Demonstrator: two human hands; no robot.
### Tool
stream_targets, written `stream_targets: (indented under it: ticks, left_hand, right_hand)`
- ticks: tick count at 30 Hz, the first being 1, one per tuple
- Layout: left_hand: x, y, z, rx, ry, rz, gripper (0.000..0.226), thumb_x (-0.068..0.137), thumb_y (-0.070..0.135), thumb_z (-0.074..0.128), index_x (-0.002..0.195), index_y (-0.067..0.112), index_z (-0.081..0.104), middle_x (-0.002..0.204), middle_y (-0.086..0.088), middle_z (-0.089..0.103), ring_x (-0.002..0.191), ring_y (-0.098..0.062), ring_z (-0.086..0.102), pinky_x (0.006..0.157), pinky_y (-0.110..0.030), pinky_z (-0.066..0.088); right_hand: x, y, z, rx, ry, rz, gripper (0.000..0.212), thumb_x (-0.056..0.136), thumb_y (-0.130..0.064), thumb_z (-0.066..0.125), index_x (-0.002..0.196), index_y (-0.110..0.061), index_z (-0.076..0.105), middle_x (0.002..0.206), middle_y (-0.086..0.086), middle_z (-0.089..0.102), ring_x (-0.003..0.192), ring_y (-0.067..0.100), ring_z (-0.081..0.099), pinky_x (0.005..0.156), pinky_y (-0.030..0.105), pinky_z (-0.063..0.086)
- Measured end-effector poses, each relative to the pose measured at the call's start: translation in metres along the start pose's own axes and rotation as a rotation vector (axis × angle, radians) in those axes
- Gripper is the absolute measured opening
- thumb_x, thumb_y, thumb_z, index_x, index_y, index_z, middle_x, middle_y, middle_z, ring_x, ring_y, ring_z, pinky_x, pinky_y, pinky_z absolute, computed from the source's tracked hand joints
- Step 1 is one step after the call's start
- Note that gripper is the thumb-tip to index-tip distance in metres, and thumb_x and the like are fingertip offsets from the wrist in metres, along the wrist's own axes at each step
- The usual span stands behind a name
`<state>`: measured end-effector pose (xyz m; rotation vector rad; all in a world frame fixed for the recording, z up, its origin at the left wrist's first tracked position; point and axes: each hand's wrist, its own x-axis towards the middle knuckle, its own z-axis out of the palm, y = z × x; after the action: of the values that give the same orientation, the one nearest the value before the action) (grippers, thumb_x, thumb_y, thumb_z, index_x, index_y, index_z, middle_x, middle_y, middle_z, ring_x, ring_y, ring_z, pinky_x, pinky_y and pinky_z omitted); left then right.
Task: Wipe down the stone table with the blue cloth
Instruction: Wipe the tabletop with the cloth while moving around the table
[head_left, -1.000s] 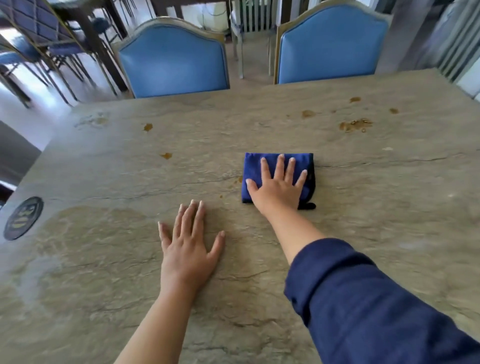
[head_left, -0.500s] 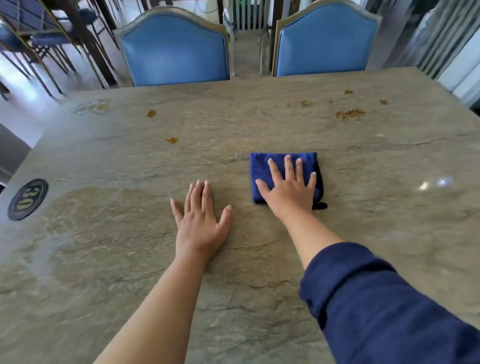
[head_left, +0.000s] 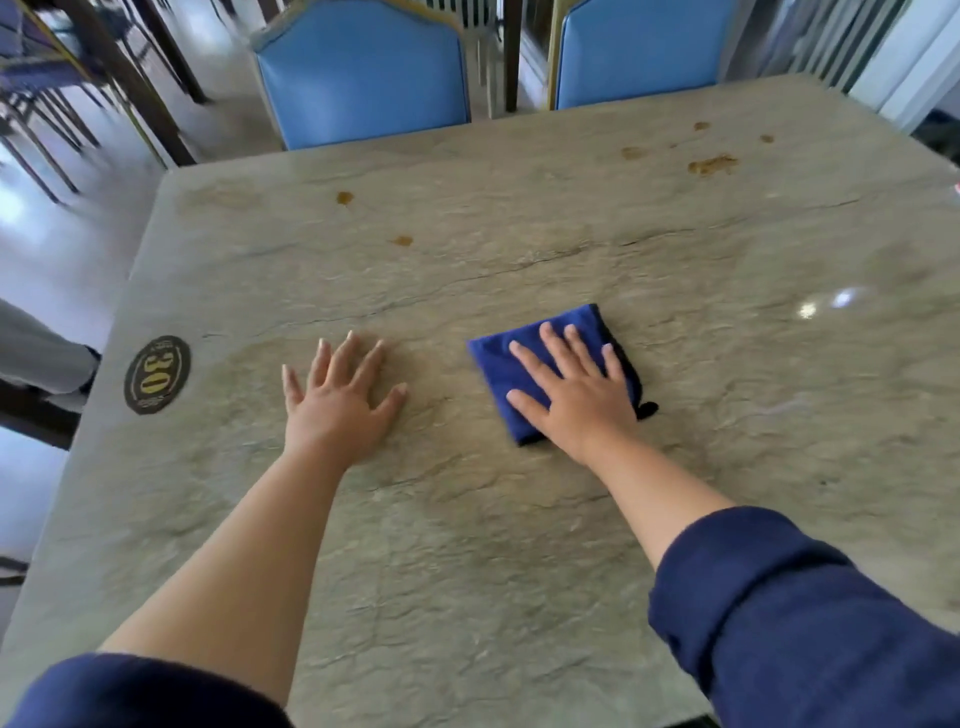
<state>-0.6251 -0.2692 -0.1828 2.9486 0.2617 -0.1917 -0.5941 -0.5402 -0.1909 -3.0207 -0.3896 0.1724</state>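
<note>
Folded dark-blue microfibre cloth (head_left: 524, 371) lies flat on the grey-beige veined stone surface (head_left: 519, 545), centre-right of frame. Right hand (head_left: 576, 395) is pressed on top of it, palm down, fingers spread, not gripping, just bearing down. Left hand (head_left: 337, 402) is flat on bare stone, centre-left, fingers apart, holding nothing; the two hands are well apart.

Risks from here, as I judge them:
- Brown dried spill patches (head_left: 712, 165) sit upper right w/ smaller brown spots (head_left: 345, 197) upper centre-left, all well away from the cloth. Strokes kept to the near half would leave them, so the task would end up incomplete.
- Spots look dried on; one light pass may smear rather than lift. Needs pressure and repeat passes.
- Cloth is only pinned by an open palm. A fast push could make it bunch or slide out from under the hand, esp. at the loose dark corner tab (head_left: 647, 410) by the wrist.
- Stone has cracks and ridges (head_left: 467, 278) running across mid-frame; residue could get pushed into them.
- Round black-and-gold "30" number badge (head_left: 157, 375) at left edge: can't tell if it's stuck down; a sweep could catch it.
- Long reach to the far edge by the two blue padded chairs (head_left: 363, 73) means leaning on the left hand.
</note>
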Motion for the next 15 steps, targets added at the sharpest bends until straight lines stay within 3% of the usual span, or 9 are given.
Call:
stream_targets:
  ticks: [4, 8, 11, 15]
  left_hand:
    - [-0.008, -0.011, 0.013, 0.014, 0.112, 0.041, 0.067, 0.086, 0.076, 0.011, 0.148, 0.051, 0.004, 0.161, 0.015, -0.002, 0.148, -0.014, -0.010, 0.116, -0.059, -0.003]
    - [-0.007, -0.011, 0.017, 0.009, 0.138, 0.043, 0.068, 0.087, 0.074, 0.012, 0.149, 0.048, 0.004, 0.161, 0.014, -0.002, 0.148, -0.015, -0.010, 0.115, -0.060, -0.002]
    - [-0.007, -0.012, 0.019, -0.031, 0.146, 0.044, 0.072, 0.088, 0.071, 0.013, 0.151, 0.039, 0.001, 0.161, 0.015, -0.004, 0.148, -0.013, -0.011, 0.116, -0.059, -0.004]
    - [-0.008, -0.010, 0.017, -0.120, 0.170, 0.033, 0.077, 0.083, 0.056, 0.004, 0.154, 0.026, -0.003, 0.162, 0.010, -0.003, 0.148, -0.009, -0.009, 0.117, -0.057, -0.006]
  right_hand:
    - [0.043, -0.030, -0.002, 0.036, 0.013, 0.278, 0.066, 0.091, -0.067, 0.016, 0.150, -0.040, 0.001, 0.161, 0.000, -0.012, 0.146, 0.023, -0.015, 0.115, 0.056, -0.008]
    - [0.099, -0.062, -0.009, 0.087, -0.047, 0.349, 0.068, 0.093, -0.064, 0.015, 0.152, -0.033, -0.002, 0.159, 0.007, -0.016, 0.144, 0.030, -0.021, 0.111, 0.062, -0.011]
    - [0.115, -0.097, -0.007, 0.075, -0.079, 0.262, 0.066, 0.094, -0.063, 0.014, 0.151, -0.035, -0.004, 0.159, 0.006, -0.018, 0.144, 0.031, -0.022, 0.111, 0.062, -0.012]
    - [0.088, -0.124, -0.001, 0.024, -0.055, 0.011, 0.063, 0.093, -0.065, 0.017, 0.149, -0.044, -0.003, 0.160, -0.004, -0.016, 0.145, 0.022, -0.018, 0.114, 0.055, -0.011]
